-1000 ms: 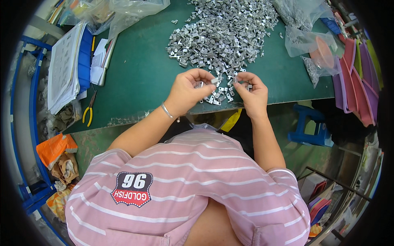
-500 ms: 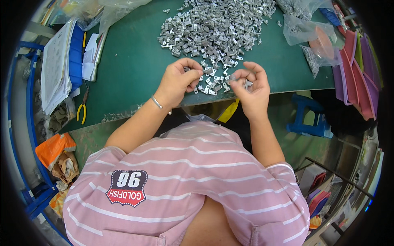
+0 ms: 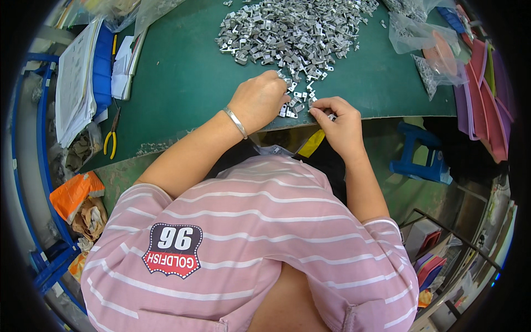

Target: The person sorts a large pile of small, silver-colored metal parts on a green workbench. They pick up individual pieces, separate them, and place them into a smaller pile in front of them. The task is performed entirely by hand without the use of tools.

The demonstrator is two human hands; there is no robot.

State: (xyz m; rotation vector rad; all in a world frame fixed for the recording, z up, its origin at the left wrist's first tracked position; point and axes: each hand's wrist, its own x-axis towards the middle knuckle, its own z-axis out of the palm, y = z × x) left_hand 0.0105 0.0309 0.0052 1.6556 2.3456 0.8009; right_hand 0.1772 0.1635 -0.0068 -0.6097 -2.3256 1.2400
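Right of me stands a blue stool (image 3: 418, 157); left, yellow-handled pliers (image 3: 114, 133) lie on the green table (image 3: 171, 83). My right hand (image 3: 343, 127) curls around metal brackets (image 3: 332, 117); my left hand's (image 3: 257, 102) back hides its grip, so I can't tell. Beyond spreads the bracket pile (image 3: 293, 36).

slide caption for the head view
Left hand and right hand at the near end of a heap of small metal brackets on a green tabletop, yellow-handled pliers at left.
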